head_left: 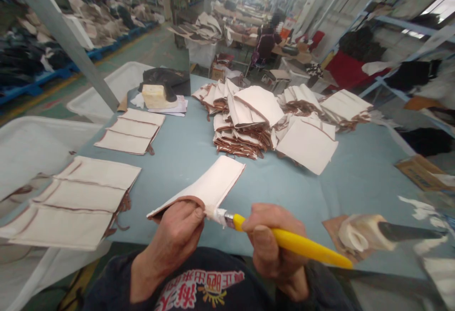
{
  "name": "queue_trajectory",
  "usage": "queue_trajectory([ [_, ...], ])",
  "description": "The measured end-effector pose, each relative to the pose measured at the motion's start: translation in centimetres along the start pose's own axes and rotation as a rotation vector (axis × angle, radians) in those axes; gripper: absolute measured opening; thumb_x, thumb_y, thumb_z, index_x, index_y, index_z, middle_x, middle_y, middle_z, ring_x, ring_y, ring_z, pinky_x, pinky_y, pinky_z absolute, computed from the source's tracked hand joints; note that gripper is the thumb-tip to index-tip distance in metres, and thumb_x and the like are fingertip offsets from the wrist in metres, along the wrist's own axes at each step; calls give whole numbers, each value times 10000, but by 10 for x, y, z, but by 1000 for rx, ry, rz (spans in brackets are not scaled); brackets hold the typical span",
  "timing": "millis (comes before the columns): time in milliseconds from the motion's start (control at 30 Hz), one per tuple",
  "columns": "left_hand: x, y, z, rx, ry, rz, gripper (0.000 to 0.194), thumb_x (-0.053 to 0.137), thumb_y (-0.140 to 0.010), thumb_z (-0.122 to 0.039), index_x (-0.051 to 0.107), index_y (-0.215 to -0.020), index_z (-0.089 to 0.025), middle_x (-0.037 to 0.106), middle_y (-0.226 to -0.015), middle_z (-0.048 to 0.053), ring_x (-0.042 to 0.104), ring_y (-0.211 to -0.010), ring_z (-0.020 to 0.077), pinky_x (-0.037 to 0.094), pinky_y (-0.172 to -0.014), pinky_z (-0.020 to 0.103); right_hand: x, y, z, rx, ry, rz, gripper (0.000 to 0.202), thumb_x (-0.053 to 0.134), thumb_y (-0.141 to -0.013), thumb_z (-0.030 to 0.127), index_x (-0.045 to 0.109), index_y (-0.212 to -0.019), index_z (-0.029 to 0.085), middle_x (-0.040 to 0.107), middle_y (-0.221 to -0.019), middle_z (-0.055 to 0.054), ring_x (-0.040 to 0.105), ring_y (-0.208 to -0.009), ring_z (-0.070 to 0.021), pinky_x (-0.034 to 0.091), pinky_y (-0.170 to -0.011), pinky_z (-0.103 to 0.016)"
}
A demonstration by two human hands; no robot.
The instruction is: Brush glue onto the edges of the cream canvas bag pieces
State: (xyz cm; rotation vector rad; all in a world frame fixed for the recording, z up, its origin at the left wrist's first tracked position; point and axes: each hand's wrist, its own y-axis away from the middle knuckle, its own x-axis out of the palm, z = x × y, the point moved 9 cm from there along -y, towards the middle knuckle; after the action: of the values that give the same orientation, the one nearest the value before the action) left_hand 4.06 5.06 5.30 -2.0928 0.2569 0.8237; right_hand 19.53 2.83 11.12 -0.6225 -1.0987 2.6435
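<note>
My left hand (pixel 179 228) grips a cream fabric pouch (pixel 216 178) with brown edging by its near end, fingers curled at the brown-lined opening. The pouch's far end rests on the blue-green table top (pixel 284 187). In my right hand (pixel 275 242) is a brush with a yellow handle (pixel 309 247), a metal collar and a whitish, coated tip. That tip touches the pouch's near corner, right beside my left fingers. Whether the fingers of my left hand reach inside the pouch is hidden.
Finished-looking cream pieces (pixel 80 202) lie in overlapping rows at left. Several stacks of brown-edged pieces (pixel 245 131) stand at the back. A cream block-like object (pixel 154 96) sits back left; a whitish tub-like object (pixel 366 233) lies at right. White bins (pixel 42 135) flank the table. Another person (pixel 266 43) sits farther away.
</note>
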Motion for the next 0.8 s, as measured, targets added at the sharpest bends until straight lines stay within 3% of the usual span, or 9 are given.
queue_trajectory([
  [100, 0, -2, 1, -1, -32, -7, 282, 456, -967, 15, 609, -881, -206, 714, -761, 56, 643, -705, 208, 516, -648, 312, -3, -1, 0, -14, 66, -48, 293, 477, -1113, 314, 636, -875, 252, 689, -640, 30, 644, -505, -137, 515, -522, -284],
  [233, 3, 1, 6, -30, -48, 1, 268, 449, -1001, -14, 631, -902, -184, 699, -743, 59, 648, -713, 210, 533, -651, 302, 16, 2, 12, -98, 101, 69, 347, 424, -1133, 329, 587, -836, 254, 633, -571, 61, 592, -460, -106, 507, -524, -255],
  [533, 8, 6, 13, -43, -66, 12, 278, 447, -1005, -10, 629, -878, -177, 709, -757, 74, 637, -722, 222, 520, -667, 314, 21, 3, 7, -37, 114, 62, 339, 435, -1126, 325, 570, -824, 249, 653, -583, 62, 624, -480, -101, 524, -540, -232],
  [633, 7, 6, 15, -54, -67, 8, 276, 453, -999, -10, 624, -869, -182, 693, -737, 68, 634, -720, 226, 517, -669, 317, 18, 6, -7, 34, 105, 25, 291, 466, -1095, 265, 612, -846, 236, 681, -614, 34, 625, -466, -116, 508, -487, -239],
  [800, 9, 3, 14, -46, -88, 10, 273, 452, -975, 7, 612, -876, -191, 691, -728, 62, 625, -690, 232, 502, -655, 333, 3, 4, -41, 157, 189, -51, 232, 501, -1051, 225, 646, -870, 220, 587, -525, 60, 486, -354, -106, 367, -363, -228],
])
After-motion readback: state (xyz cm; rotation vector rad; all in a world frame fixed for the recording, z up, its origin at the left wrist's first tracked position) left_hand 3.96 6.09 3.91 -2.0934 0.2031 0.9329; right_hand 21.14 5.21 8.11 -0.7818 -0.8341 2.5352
